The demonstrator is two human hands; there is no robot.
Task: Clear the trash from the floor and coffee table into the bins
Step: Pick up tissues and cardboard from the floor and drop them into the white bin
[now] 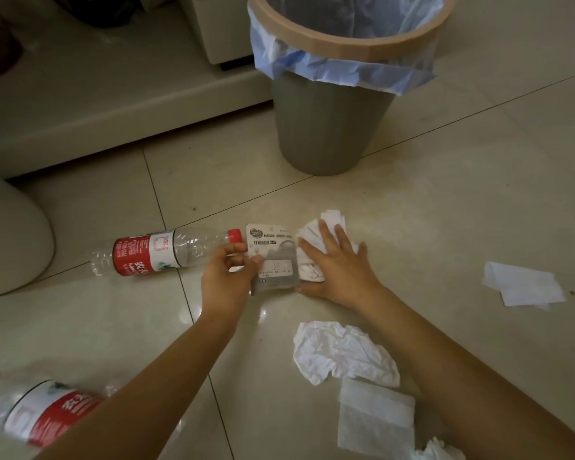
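1. The left hand [228,275] pinches the left edge of a stiff printed card [273,260], thumb on top and fingers curled under. The hold sits on 1 edge only, so the card could pivot or slip out on the lift.
2. The right hand [334,263] lies flat, fingers straight, pressing on a white tissue [326,227] just at 3 o'clock of the card. It grips nothing yet; if it rises without closing, the tissue probably stays on the floor [445,200].
3. The card overlaps the tissue's left side, so lifting 1 may drag or tear the other.
4. A bottle [166,252] lies at 9 o'clock of the card, its red cap beside the left thumb. A knock from that hand could send it rolling.
5. The bin [332,127] stands at 12 o'clock, lined with a blue bag. A light tissue tossed from here may drift and miss.
6. More trash waits: crumpled paper [344,351] at 6 o'clock, a folded napkin [375,416] below it, a sheet [521,288] at 3 o'clock, and a second bottle [37,413] at 8 o'clock, near the left forearm, which could nudge it.
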